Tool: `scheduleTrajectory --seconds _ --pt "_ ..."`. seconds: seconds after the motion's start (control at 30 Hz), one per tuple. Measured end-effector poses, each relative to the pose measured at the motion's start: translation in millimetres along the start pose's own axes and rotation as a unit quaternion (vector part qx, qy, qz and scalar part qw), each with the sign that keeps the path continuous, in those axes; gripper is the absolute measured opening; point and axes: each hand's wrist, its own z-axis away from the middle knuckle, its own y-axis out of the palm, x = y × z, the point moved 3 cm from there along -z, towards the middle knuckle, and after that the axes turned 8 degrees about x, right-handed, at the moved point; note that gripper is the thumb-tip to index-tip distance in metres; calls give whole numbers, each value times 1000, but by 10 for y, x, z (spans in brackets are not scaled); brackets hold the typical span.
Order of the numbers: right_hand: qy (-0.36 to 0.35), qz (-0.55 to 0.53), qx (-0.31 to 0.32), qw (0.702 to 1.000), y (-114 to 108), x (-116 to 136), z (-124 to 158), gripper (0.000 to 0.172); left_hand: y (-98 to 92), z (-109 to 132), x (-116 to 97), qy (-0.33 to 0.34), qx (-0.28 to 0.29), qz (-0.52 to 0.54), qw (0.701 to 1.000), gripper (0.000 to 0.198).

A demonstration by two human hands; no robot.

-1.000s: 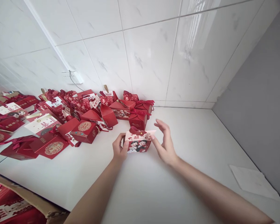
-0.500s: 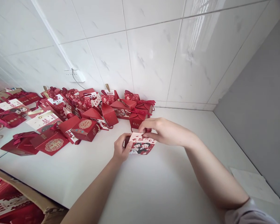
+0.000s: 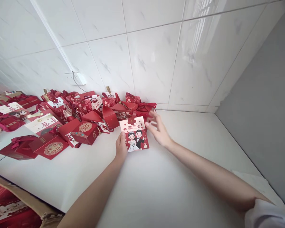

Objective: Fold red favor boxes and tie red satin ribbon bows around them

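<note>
The right hand [image 3: 160, 131] has just left the top of the printed box [image 3: 138, 139] and stands loosely spread beside its right edge, contact unclear; the top seems settled, its red flower [image 3: 131, 121] uncovered. The left hand [image 3: 121, 146] grips the left edge, mid-frame; unlike earlier, the box's front faces the camera more fully and sits higher, nearer the red boxes [image 3: 86, 132].

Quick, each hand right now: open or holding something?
Left hand: holding the red-and-white printed cardboard box by its left side.
Right hand: open, beside the box's right edge; contact unclear.
</note>
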Motion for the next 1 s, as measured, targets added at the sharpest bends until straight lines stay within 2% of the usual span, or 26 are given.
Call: scheduleTrajectory --seconds 0.1,0.2,0.33,0.4,0.6,0.8,1.0 --pt "97 -89 88 987 259 -510 162 59 54 -32 14 10 23 -27 999 56" --pt "157 -121 118 973 314 -727 272 51 95 -77 37 -28 80 -9 996 63" --pt "147 -98 148 973 202 -724 269 54 101 -184 24 -61 173 31 983 66" --pt "136 -81 169 973 155 -703 257 57 85 -224 13 -63 198 27 978 65" --pt "122 -35 194 973 119 -693 262 60 4 -208 10 -49 206 -32 977 70" --pt "110 3 215 970 92 -693 272 61 -73 -165 27 -15 238 -112 965 69" --pt "115 6 215 970 81 -692 276 59 -83 -161 -23 10 232 -151 961 69"
